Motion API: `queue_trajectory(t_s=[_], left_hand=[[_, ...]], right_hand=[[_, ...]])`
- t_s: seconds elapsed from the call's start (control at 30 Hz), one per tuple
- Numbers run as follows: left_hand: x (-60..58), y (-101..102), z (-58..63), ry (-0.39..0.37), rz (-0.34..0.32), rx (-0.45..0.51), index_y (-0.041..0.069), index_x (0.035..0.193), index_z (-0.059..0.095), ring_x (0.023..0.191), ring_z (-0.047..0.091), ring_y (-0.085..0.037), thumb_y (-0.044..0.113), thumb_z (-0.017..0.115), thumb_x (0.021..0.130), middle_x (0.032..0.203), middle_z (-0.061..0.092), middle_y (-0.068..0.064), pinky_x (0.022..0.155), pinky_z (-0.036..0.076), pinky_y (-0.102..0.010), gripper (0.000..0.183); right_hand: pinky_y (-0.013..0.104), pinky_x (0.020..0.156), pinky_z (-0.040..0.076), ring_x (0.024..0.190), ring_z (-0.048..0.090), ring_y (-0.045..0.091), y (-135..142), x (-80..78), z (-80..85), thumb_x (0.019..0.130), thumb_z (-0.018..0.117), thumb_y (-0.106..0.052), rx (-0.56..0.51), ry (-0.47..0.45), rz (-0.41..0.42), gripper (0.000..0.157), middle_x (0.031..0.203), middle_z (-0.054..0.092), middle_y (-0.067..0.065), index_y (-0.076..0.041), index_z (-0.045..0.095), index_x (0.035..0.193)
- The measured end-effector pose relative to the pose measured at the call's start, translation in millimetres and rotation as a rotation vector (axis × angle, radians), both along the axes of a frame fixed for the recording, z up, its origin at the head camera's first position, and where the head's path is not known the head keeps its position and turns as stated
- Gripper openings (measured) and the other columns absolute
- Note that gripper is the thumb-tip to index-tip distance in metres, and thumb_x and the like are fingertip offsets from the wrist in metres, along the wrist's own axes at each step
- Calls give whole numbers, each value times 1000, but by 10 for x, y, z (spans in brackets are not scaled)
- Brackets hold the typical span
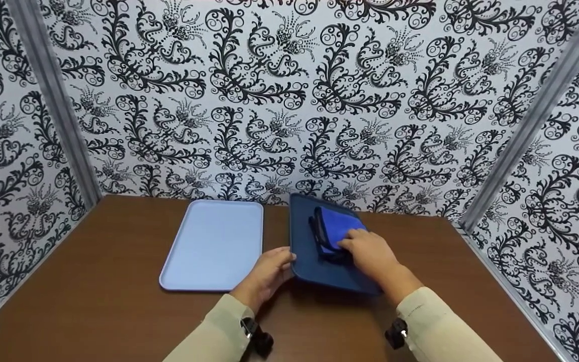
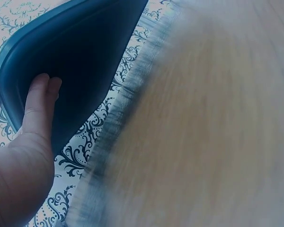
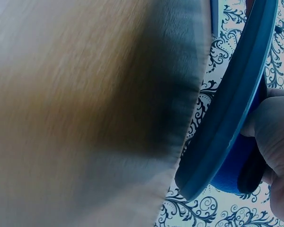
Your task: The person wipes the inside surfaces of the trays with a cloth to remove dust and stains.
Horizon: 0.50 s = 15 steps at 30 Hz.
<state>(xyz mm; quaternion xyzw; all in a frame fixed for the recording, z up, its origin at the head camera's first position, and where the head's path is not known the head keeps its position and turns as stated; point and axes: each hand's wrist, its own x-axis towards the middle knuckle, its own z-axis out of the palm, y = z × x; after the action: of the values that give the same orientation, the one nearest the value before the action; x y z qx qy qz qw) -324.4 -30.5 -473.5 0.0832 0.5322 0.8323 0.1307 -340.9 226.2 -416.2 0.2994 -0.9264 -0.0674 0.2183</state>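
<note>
A dark blue tray (image 1: 303, 221) is tilted, its left side raised off the brown table. My left hand (image 1: 268, 274) grips the tray's left edge; in the left wrist view two fingers (image 2: 37, 109) lie against the underside. Over the tray's upper face is a blue fabric item with black edges (image 1: 339, 226), perhaps a pouch; its exact kind is unclear. My right hand (image 1: 374, 254) holds this item at its near right part. In the right wrist view the blue item (image 3: 232, 170) shows beside the tray's rim (image 3: 227, 109), partly covered by the hand.
A light blue tray (image 1: 214, 241) lies flat on the table (image 1: 118, 261), left of the dark tray. Patterned wall panels (image 1: 269, 100) enclose the table at the back and both sides, with grey strips at the corners.
</note>
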Motion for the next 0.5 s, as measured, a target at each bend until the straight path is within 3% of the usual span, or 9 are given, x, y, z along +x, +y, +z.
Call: queue_trajectory(t_s=[0.1,0.2,0.37,0.5], left_hand=[[-4,3,-9,10,-12,8,6,96,60,75,53,-5,5,55,90,70,47,10,84,56,-27,8],[-2,1,-18,21,-24,15,6,96,62,75,54,-5,4,54,90,69,47,10,86,56,-27,10],[6,-8,-18,29,-21,9,-5,114,65,83,62,-6,6,54,91,84,64,5,88,57,-27,28],[6,3,-10,15,-9,12,-14,133,54,88,65,-7,6,54,90,95,68,1,88,58,-27,48]], right_hand=[[49,80,57,95,65,31,3,4,-9,87,65,1,-9,-10,-13,30,98,67,7,-19,78,104],[50,79,57,95,65,32,1,6,-10,86,66,2,-17,-17,-23,28,97,67,8,-18,77,102],[53,79,58,95,65,35,-16,-14,-11,87,66,3,-49,-60,-56,27,97,67,10,-16,76,104],[55,81,58,98,66,37,-38,-21,-17,88,64,6,-95,-101,-105,29,98,67,12,-14,76,106]])
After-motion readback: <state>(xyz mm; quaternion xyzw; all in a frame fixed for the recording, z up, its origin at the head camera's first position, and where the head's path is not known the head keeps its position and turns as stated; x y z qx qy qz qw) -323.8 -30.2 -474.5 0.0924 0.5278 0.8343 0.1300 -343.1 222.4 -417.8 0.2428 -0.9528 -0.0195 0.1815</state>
